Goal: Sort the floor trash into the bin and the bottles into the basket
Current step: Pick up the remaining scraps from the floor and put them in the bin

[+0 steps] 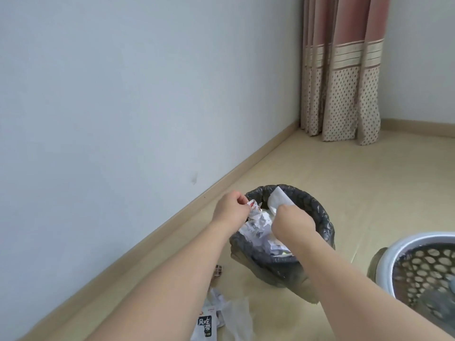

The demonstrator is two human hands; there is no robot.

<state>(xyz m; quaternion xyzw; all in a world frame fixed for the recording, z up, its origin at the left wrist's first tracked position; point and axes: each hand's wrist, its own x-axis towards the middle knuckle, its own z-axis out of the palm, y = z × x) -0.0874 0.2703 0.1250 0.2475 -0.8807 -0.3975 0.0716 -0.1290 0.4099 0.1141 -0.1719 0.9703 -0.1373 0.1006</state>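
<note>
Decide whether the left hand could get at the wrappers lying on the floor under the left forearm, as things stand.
Probably not yet. The left hand is pinching crumpled paper over the bin, so it is occupied. Once it lets go, nothing seems to block the wrappers on the floor.

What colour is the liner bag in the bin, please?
Dark grey, almost black; the bin liner shows in the head view.

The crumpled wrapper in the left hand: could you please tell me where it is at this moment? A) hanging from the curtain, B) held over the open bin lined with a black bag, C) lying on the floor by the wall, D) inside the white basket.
B: the left hand pinches the crumpled wrapper with its fingers right above the black-lined bin, which already holds paper trash.
</note>
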